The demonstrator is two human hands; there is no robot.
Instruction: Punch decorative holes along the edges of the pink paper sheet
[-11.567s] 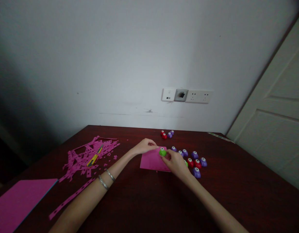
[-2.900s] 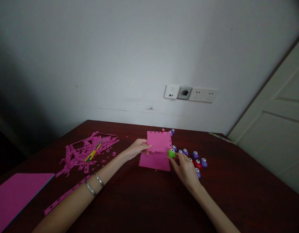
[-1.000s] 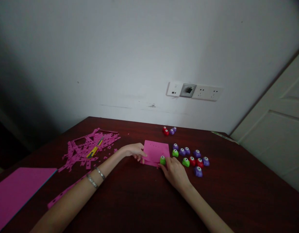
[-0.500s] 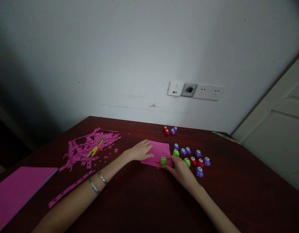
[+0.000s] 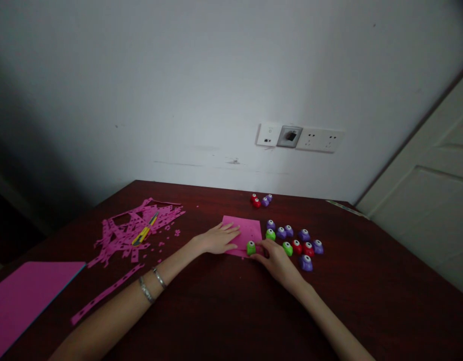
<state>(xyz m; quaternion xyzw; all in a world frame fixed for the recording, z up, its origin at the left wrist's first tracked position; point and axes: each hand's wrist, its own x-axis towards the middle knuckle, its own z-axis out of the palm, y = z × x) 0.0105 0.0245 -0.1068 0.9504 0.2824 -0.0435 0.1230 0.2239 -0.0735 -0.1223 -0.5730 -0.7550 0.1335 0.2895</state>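
A pink sheet of paper (image 5: 250, 230) lies on the dark red table, with small marks near its right side. My left hand (image 5: 218, 238) rests flat over the sheet's left part, fingers spread. At the sheet's lower right edge sits a green craft punch (image 5: 250, 247) with an eye-like white button. Thumb and index finger of my right hand (image 5: 272, 258) close around the punch's right side; their exact contact is partly hidden. Just right of the sheet stand more punches: green (image 5: 270, 234), purple (image 5: 306, 262) and red (image 5: 308, 248).
Punched pink strips and scraps (image 5: 122, 228) are heaped at the left, with a yellow utility knife (image 5: 145, 230) on top. A larger pink sheet (image 5: 24, 296) lies at the near left. Small red and purple punches (image 5: 256, 202) stand near the wall, below sockets (image 5: 319, 139).
My left hand has slid slightly toward me and lies flatter on the sheet. My right hand stays at the green craft punch. The whole view has shifted a little.
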